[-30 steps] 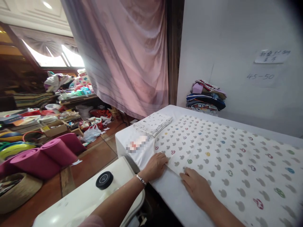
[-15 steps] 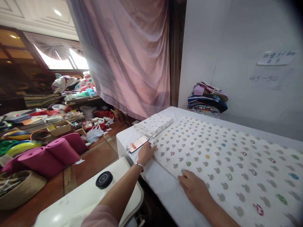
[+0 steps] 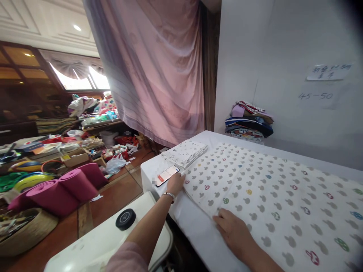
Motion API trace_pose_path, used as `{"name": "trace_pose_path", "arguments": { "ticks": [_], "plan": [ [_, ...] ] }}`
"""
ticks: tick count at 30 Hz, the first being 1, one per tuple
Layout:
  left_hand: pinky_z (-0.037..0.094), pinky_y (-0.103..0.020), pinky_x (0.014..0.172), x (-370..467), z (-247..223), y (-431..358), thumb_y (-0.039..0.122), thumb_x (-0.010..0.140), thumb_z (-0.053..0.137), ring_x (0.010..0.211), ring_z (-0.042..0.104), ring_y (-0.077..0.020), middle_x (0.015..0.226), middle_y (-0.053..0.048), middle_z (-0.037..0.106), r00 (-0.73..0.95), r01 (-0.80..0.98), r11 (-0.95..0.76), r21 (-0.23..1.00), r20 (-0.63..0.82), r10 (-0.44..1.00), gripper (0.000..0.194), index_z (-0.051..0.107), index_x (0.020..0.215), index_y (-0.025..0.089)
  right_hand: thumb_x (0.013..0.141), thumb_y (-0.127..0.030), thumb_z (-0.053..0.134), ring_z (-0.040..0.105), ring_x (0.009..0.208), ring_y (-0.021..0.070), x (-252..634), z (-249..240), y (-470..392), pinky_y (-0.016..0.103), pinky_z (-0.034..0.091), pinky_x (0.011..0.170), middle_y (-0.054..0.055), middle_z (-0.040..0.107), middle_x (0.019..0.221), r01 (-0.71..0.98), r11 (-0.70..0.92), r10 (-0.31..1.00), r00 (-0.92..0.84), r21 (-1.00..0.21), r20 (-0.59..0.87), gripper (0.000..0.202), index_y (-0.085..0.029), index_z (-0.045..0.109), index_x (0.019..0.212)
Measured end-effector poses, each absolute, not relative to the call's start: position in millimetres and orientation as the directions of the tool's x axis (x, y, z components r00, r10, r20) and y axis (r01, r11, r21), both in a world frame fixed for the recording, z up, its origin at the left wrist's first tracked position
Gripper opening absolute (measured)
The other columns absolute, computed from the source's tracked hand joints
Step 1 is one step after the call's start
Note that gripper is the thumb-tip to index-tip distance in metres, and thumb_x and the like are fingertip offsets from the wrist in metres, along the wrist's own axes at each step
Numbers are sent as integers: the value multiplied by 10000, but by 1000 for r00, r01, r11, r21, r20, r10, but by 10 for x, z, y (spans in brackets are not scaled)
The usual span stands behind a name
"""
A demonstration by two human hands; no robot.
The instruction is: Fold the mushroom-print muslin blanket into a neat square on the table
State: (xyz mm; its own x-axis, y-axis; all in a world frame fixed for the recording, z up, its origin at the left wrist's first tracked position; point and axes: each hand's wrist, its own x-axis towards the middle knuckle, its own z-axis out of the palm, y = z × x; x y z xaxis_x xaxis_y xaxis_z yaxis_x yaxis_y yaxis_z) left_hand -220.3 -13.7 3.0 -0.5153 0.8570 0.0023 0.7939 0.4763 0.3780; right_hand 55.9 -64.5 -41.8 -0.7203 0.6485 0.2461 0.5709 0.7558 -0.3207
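Note:
A white cloth (image 3: 235, 185) printed with grey shapes and coloured outlined figures lies spread over a white-covered table (image 3: 188, 223). My left hand (image 3: 175, 183), a bracelet on its wrist, has its fingers closed on the cloth's left corner, close beside a lit phone (image 3: 168, 176). Further along the near edge, my right hand (image 3: 233, 231) pinches the same cloth with curled fingers. Some of the fingertips of both hands are hidden. Behind the phone rests a folded stack of printed cloth (image 3: 185, 152).
A pale lidded appliance (image 3: 93, 241) with a black knob (image 3: 125, 219) stands left of the table. Folded fabrics (image 3: 249, 121) are piled by the wall. Pink rolled mats (image 3: 53, 196), a basket (image 3: 42, 228) and clutter cover the floor at left; a pink curtain (image 3: 161, 75) hangs behind.
The view has tilted and shifted slightly, so the scene sits a little lower. Both hands stay at the cloth's near edge, with hardly any visible movement.

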Motion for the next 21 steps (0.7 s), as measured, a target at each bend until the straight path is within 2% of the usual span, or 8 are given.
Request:
{"name": "trace_pose_path", "arguments": {
  "ticks": [4, 7, 10, 13, 17, 21],
  "plan": [
    [332, -245, 555, -2212, 18, -151, 293, 806, 474, 762, 606, -190, 795, -70, 663, -524, 785, 484, 387, -3, 852, 188, 581, 702, 178, 867, -145, 395, 528, 778, 149, 570, -398, -656, 238, 380, 642, 19, 539, 857, 570, 755, 648, -726, -325, 232, 175, -211, 547, 810],
    [322, -242, 564, -2187, -15, -163, 306, 785, 523, 756, 591, -179, 805, -52, 649, -525, 784, 478, 396, 13, 851, 134, 574, 772, 183, 864, -150, 388, 524, 792, 153, 582, -370, -660, 246, 392, 658, 22, 534, 866, 555, 755, 643, -732, -349, 225, 175, -213, 547, 830],
    [335, -241, 604, -2142, -73, -184, 325, 783, 557, 785, 575, -167, 892, -40, 625, -516, 807, 432, 403, 127, 847, 162, 549, 870, 189, 865, -152, 372, 521, 802, 156, 595, -358, -662, 255, 401, 667, 26, 529, 876, 550, 748, 647, -730, -372, 220, 189, -215, 549, 851],
    [354, -242, 658, -2089, -123, -218, 250, 812, 524, 867, 554, -159, 1000, -35, 581, -413, 891, 315, 328, 294, 862, 128, 531, 929, 199, 862, -154, 374, 522, 800, 156, 607, -363, -664, 257, 406, 665, 25, 526, 871, 549, 740, 653, -726, -388, 217, 189, -219, 552, 855],
    [366, -254, 743, -2044, -144, -255, 191, 851, 458, 935, 518, -162, 977, -38, 563, -248, 965, 195, 178, 359, 900, 100, 558, 850, 193, 855, -147, 384, 523, 807, 162, 615, -357, -670, 270, 415, 682, 28, 527, 871, 539, 736, 652, -728, -410, 213, 184, -216, 555, 867],
    [371, -267, 787, -2070, -135, -250, 252, 868, 451, 926, 509, -170, 933, -47, 568, -246, 963, 187, 193, 346, 906, 179, 585, 773, 180, 862, -154, 378, 523, 807, 163, 612, -331, -676, 277, 417, 686, 27, 529, 866, 530, 733, 652, -727, -426, 216, 189, -220, 556, 867]
  ]
}}
